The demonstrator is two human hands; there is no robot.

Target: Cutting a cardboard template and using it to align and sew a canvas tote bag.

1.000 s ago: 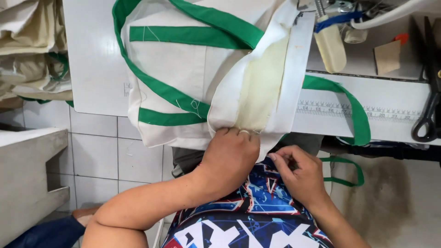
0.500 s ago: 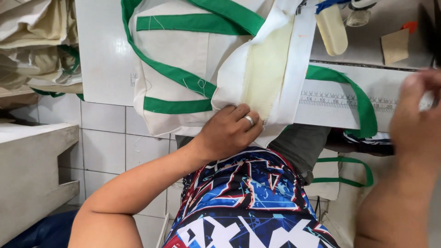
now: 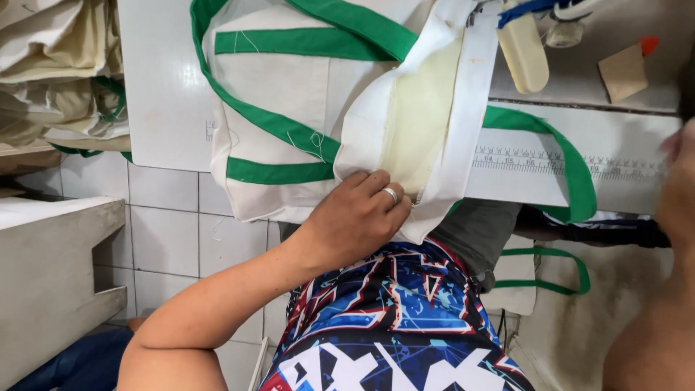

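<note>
While the person leans over the work, each line below takes one part of the scene.

Key relation: the cloth bag [image 3: 289, 123] lies just ahead of the left hand [image 3: 355, 217], spread flat on the white table [image 3: 159, 94]; its near edge hangs off the table edge toward the person, right at the fingertips. The left hand is much the nearer; the right is well off to the side.

Long axis: the folded white and cream panel [image 3: 427, 116] runs away from the left hand, slightly tilted, from the near edge up toward the far side of the table.

Left hand: knuckles up, fingers curled onto the lower edge of the bag, pinching or pressing the fold of cloth where the panel meets the bag body; a ring [image 3: 391, 194] shows on one finger.

Right hand: the right hand [image 3: 680, 188] is a blur at the edge of view, raised clear of the cloth; whether it is clenched, loose or holding something cannot be told.

Look of the bag: off-white fabric with bright green straps [image 3: 268, 119] looping across it and a green band [image 3: 279, 171] sewn straight along the near side; loose threads show by the band.

Beyond the hands: a ruler strip [image 3: 565, 163] runs along the table edge to the right of the left hand, with one green strap draped over it.

Left of the left hand: a pile of cream cloth [image 3: 58, 72].
</note>
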